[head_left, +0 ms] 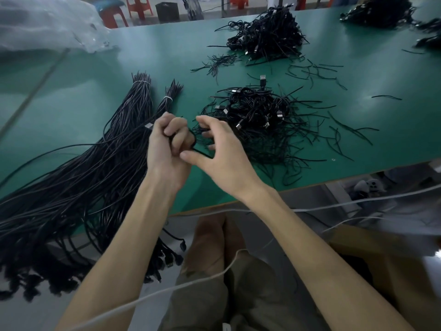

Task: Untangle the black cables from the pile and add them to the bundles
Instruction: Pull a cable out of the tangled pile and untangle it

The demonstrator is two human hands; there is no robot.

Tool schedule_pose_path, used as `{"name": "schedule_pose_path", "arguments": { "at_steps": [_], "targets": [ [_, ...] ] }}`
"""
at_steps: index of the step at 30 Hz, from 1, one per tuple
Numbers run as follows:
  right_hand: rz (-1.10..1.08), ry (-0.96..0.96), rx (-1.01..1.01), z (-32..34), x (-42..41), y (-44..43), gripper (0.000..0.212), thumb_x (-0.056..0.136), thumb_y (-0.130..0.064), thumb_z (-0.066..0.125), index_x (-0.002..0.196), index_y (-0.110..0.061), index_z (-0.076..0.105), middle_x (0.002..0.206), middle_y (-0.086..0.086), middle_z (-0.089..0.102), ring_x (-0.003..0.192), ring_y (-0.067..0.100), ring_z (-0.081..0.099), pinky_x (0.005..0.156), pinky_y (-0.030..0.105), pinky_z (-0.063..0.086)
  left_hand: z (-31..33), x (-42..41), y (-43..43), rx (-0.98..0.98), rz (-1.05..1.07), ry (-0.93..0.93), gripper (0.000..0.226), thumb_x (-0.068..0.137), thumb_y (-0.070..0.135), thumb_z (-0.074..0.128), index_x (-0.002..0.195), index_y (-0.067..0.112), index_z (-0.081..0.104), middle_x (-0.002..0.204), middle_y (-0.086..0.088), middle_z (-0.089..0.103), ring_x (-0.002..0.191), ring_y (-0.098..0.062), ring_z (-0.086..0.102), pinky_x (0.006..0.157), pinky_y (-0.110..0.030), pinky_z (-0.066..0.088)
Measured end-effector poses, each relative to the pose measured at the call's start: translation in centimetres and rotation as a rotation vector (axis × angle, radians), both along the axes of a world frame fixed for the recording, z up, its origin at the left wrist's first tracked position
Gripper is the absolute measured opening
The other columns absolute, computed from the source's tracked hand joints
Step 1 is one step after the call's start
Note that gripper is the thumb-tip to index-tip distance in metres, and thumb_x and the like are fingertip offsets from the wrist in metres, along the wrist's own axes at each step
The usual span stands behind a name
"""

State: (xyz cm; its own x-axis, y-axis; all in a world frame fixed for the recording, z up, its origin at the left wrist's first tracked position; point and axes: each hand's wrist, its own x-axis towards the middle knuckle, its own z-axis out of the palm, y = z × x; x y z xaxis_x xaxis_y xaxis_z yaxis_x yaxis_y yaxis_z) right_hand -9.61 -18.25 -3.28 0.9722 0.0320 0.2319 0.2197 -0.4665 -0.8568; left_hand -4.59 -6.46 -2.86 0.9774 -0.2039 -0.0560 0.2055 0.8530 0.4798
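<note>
My left hand (168, 144) is curled into a fist round a black cable (193, 145) just above the green table (381, 139). A silver plug of that cable shows at its knuckles. My right hand (216, 149) pinches the same cable beside it, thumb against the left fingers. A tangled pile of black cables (260, 118) with silver plugs lies right behind my right hand. Two long bundles (133, 108), each tied near the top with a white band, lie to the left and trail off the table's near edge.
A second tangled pile (267, 37) sits farther back, and more dark cables (381, 13) lie at the far right. Short loose cable offcuts (317, 72) are scattered between the piles. A clear plastic bag (47, 25) lies at the far left. A white cord (214, 273) crosses my lap.
</note>
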Motion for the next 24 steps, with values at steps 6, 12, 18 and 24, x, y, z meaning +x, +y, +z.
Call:
{"name": "schedule_pose_path", "arguments": {
  "at_steps": [6,12,18,24],
  "targets": [
    [0.115,0.179,0.175,0.7,1.4,-0.9,0.067,0.085,-0.021,0.084,0.143,-0.013,0.05,0.125,0.006,0.066,0.124,0.022,0.061,0.111,0.047,0.045,-0.6,-0.7,0.0,0.041,-0.147,-0.068,0.029,0.109,0.027,0.04,0.081,0.02,0.045,0.071,0.006,0.057,0.057,-0.01,0.044,0.064,-0.023,0.049],
    [0.098,0.195,0.279,0.0,1.6,-0.7,0.046,0.085,-0.01,0.082,0.125,-0.01,0.06,0.107,-0.008,0.064,0.101,0.014,0.059,0.108,0.043,0.048,-1.6,-1.7,-0.9,0.254,-0.16,-0.018,0.04,0.105,0.034,0.053,0.072,0.017,0.064,0.071,-0.002,0.063,0.066,-0.015,0.06,0.071,-0.024,0.056],
    [0.03,0.152,0.392,-1.2,1.5,-1.1,0.027,0.086,-0.005,0.078,0.103,-0.02,0.063,0.081,-0.003,0.06,0.07,0.003,0.056,0.082,0.029,0.054,-1.7,-1.1,0.6,0.471,-0.332,-0.223,0.026,0.106,0.023,0.049,0.104,0.003,0.066,0.097,-0.012,0.072,0.092,-0.022,0.07,0.088,-0.034,0.057],
    [0.007,0.056,0.555,-1.8,0.9,0.0,0.026,0.082,0.0,0.078,0.106,-0.004,0.071,0.09,0.013,0.077,0.087,0.016,0.072,0.087,0.041,0.062,-0.7,-0.9,3.4,0.54,-0.484,-0.389,0.034,0.104,0.012,0.045,0.125,-0.004,0.067,0.125,-0.021,0.069,0.119,-0.03,0.065,0.099,-0.032,0.051]
  ]
}}
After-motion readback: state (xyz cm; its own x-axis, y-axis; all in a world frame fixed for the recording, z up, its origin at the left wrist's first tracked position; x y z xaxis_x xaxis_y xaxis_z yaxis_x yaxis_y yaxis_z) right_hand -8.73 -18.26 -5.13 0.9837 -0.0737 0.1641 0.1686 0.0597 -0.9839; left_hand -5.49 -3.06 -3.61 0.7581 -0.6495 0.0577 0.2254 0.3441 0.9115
